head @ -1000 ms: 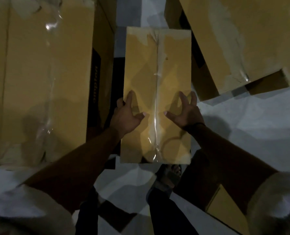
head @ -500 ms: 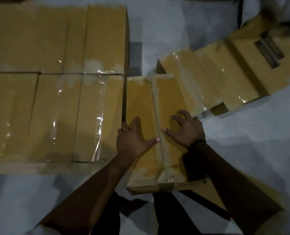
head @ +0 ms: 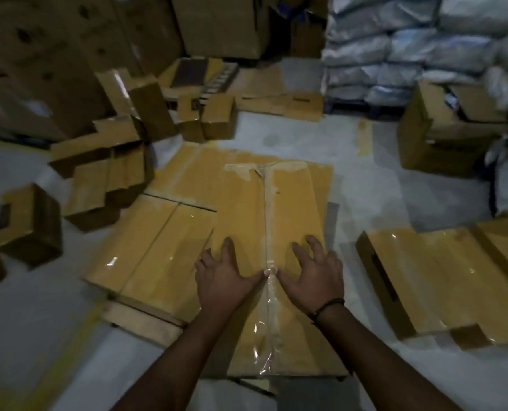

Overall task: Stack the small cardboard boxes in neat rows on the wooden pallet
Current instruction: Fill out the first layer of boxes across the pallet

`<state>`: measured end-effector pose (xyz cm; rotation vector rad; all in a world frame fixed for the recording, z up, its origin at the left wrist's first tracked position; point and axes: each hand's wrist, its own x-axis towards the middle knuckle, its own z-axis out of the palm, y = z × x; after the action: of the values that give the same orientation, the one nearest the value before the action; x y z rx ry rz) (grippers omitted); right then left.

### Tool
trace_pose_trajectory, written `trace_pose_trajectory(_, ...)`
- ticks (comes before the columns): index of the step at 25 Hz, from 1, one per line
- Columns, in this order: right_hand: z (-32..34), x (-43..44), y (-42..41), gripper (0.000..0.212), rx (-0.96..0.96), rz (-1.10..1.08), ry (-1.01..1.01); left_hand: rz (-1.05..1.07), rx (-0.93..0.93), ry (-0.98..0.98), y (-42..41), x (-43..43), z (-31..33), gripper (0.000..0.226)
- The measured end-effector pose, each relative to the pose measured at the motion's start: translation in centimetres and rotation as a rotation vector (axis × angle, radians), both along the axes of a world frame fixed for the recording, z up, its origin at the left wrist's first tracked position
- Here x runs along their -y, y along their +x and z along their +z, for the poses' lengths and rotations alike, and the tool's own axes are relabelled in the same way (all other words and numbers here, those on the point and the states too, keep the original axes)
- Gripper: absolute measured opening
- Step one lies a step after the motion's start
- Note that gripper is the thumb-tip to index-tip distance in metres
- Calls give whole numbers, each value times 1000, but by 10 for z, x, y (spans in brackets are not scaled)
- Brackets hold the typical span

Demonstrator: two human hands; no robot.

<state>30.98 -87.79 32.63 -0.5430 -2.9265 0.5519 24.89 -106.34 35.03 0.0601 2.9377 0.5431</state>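
Pressing on long tan box (head: 294,209), clear tape (head: 269,221) along centre seam: left hand (head: 223,280), right hand (head: 312,277), fingers spread.

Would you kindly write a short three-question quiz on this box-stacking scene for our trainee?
1. True or false: the left hand and right hand both rest on top of the taped box.
2. The white sacks are piled: A) at the far right, in the background; B) at the near left; C) under the taped box.
3. Fill in: the dark wristband sits on the ____ wrist.
Key: 1 true; 2 A; 3 right.
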Motion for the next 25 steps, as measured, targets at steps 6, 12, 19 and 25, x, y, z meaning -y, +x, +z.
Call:
trace_pose_trajectory(6, 32, 196, -77, 73, -56, 117, -74, 140, -66, -51, -46, 197, 54, 126)
trace_pose_trajectory(12, 48, 318, -123, 69, -123, 159, -150, 190, -190, -104, -81, 317, 81, 124)
trace_pose_trajectory(19, 32, 397, -197, 62, -156, 144, -123, 140, -158, -63, -155, 404, 50, 122)
trace_pose_trajectory(25, -19, 467, -284, 59, -111, 53, -118, 27, -47, -13, -257, 480, -1, 122)
